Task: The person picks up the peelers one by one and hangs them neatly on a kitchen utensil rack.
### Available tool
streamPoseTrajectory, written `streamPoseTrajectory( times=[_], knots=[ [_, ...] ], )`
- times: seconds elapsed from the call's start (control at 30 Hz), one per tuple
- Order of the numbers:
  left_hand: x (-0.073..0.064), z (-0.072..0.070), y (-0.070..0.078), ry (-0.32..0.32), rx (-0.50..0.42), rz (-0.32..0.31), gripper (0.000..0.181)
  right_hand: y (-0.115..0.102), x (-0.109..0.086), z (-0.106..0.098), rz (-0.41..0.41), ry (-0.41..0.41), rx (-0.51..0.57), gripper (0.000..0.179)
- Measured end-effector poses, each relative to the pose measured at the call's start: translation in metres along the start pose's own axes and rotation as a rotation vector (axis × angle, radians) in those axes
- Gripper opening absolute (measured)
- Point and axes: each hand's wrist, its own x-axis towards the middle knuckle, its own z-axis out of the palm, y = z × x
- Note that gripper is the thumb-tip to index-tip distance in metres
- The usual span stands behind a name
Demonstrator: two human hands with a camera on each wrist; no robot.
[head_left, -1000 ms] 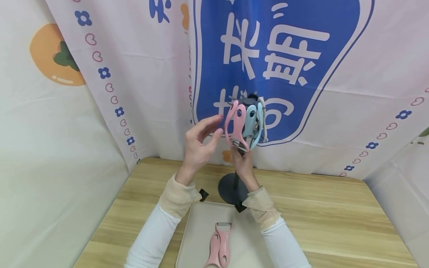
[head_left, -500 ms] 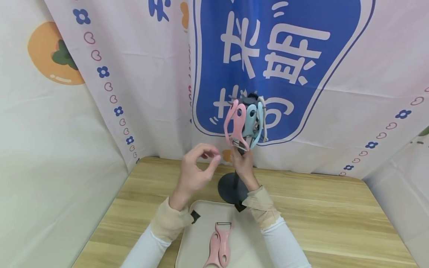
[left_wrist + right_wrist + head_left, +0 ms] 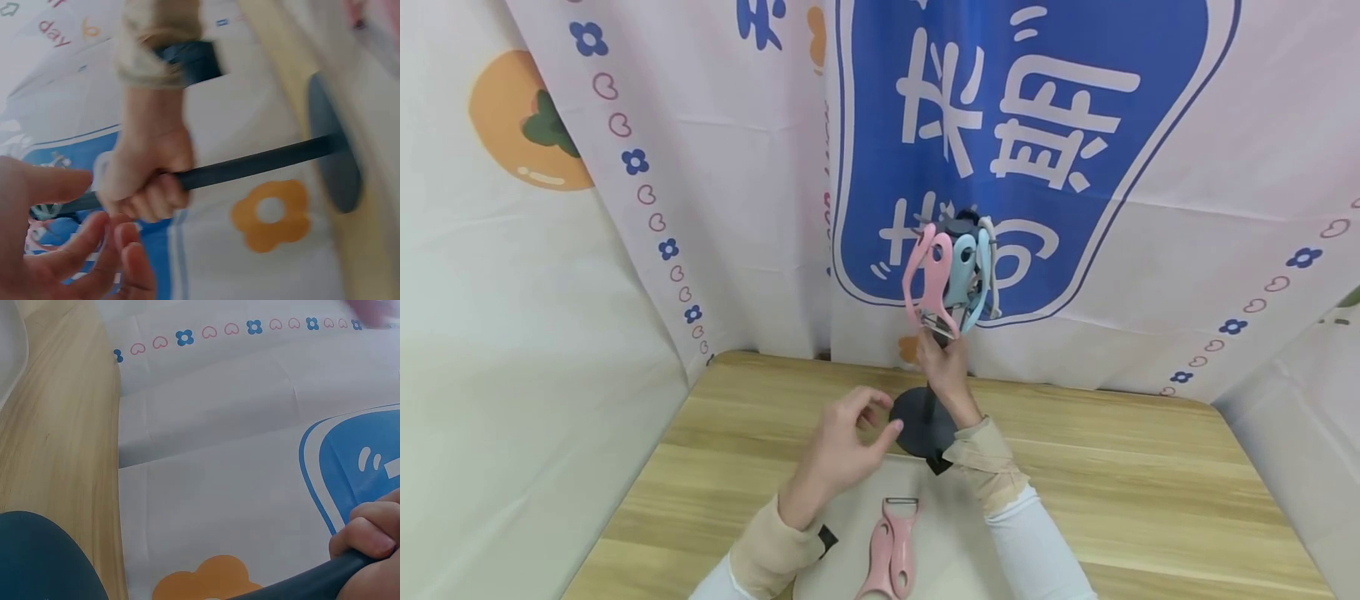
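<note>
My right hand (image 3: 947, 371) grips the dark upright pole (image 3: 256, 165) of a stand, just below its hook head. Pink peelers (image 3: 935, 279) and light blue peelers (image 3: 960, 273) hang around that head, with a whitish utensil (image 3: 994, 283) on its far right side, partly hidden. Lower down, my left hand (image 3: 846, 442) is over the tray's back left part, fingers loosely bent, thumb apart, holding nothing. Two pink peelers (image 3: 902, 542) lie side by side, touching, on the beige tray (image 3: 962, 533); the lower end of one runs out of the head view.
The stand's round dark base (image 3: 913, 421) rests on the wooden table (image 3: 1120, 467), just behind the tray. A printed curtain (image 3: 760, 208) hangs close along the table's back edge. White cloth walls (image 3: 535, 375) close off the sides.
My left hand has come down from beside the hanging peelers to above the tray's back left part, still holding nothing. The right hand and the stand stay in place.
</note>
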Motion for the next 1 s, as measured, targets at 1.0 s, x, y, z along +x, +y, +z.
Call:
streamPoseTrajectory(
  times=[1.0],
  knots=[
    [-0.078, 0.033, 0.007, -0.630, 0.521, -0.486, 0.043, 0.004, 0.000, 0.004, -0.054, -0.026, 0.136, 0.018]
  ],
)
